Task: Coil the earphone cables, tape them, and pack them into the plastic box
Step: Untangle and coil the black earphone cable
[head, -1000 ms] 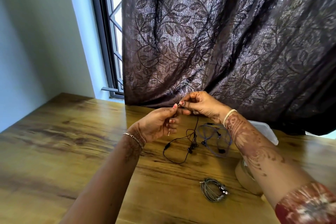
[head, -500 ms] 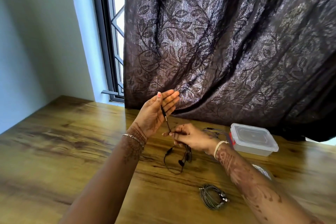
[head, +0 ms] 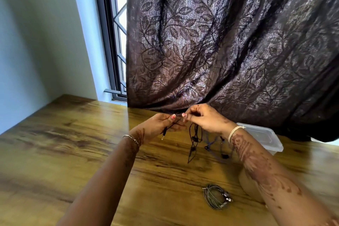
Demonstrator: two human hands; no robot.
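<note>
My left hand point(head: 161, 124) is raised above the wooden table point(head: 73, 152) and holds the black earphone cable point(head: 193, 141) across its fingers, with the jack plug hanging below the palm. My right hand point(head: 203, 117) pinches the same cable just to the right, and the earbuds dangle under it down to the table. A blue earphone cable point(head: 214, 149) lies loose on the table behind my right forearm. A grey coiled earphone cable point(head: 217, 196) lies near the front. The clear lidded plastic box point(head: 264, 137) stands at the right, partly hidden by my right arm.
A roll of tape point(head: 249, 187) shows partly under my right forearm. A dark patterned curtain point(head: 229, 51) hangs down to the table's far edge. A window with a grille point(head: 115, 46) and a wall are at the left.
My right hand rose from near the table up beside my left hand, lifting the black cable. My left hand's fingers curled round the cable and the plug now hangs below it.
</note>
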